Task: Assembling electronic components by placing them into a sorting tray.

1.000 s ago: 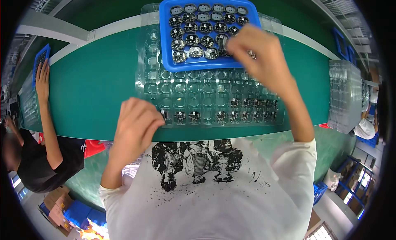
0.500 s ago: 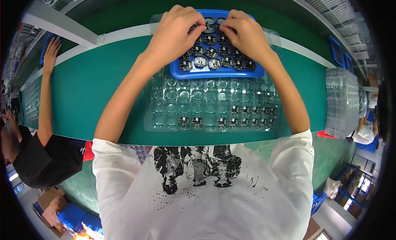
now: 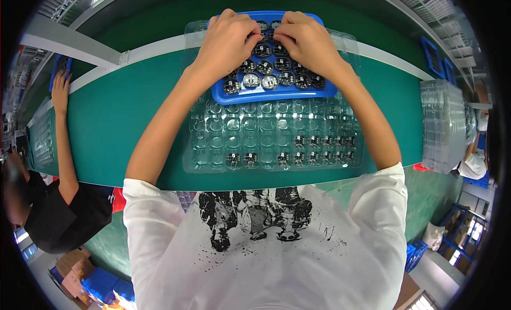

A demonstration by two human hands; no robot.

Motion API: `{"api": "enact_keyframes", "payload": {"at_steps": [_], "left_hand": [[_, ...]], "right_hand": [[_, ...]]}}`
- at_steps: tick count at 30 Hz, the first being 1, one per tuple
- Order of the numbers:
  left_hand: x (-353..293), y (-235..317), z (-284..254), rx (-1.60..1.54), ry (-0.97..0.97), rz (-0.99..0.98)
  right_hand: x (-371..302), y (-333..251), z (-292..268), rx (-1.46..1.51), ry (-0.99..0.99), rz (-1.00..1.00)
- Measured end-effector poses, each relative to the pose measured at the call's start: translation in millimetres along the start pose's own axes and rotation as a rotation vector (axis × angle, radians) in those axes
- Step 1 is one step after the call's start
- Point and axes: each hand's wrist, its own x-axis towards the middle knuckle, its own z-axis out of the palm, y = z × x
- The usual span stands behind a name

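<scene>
Both hands are over the far part of a blue tray (image 3: 277, 98) of small round circuit boards (image 3: 264, 66). My left hand (image 3: 228, 42) is closed in a pinch at the boards, thumb against fingertips. Beside it, my right hand (image 3: 307, 42) pinches in the same way, its fingertips a short gap away. What either pinch holds is hidden by the fingers. On the near side lies a clear plastic tray (image 3: 210, 169) with moulded pockets, partly under the blue tray. Small boards (image 3: 314, 141) sit in its two nearest rows, mostly toward the right.
The green table (image 3: 122, 129) has a white rail along its far side and a white post (image 3: 80, 41) at the left. A stack of clear trays (image 3: 442, 126) stands at the right end. At the left, a co-worker's hand (image 3: 60, 83) rests by another blue tray (image 3: 62, 62).
My right hand has come a little closer to my left hand. The whole view has shifted slightly. Both hands keep their pinched shape over the blue tray.
</scene>
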Motion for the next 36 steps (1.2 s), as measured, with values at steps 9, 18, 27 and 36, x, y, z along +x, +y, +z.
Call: {"api": "enact_keyframes", "payload": {"at_steps": [9, 18, 27, 36], "left_hand": [[5, -4, 3, 0.041, -0.024, 0.043], [12, -8, 0, 0.082, -0.144, 0.146], [15, 0, -33, 0.020, -0.195, 0.182], [-94, 85, -101, -0.302, -0.517, 0.040]], "right_hand": [[-1, 4, 7, 0.011, -0.001, 0.014], [-1, 4, 5, 0.006, -0.013, 0.006], [-14, -23, -37, -0.003, 0.147, -0.038], [-135, -104, -84, 0.157, -0.452, 0.385]]}}
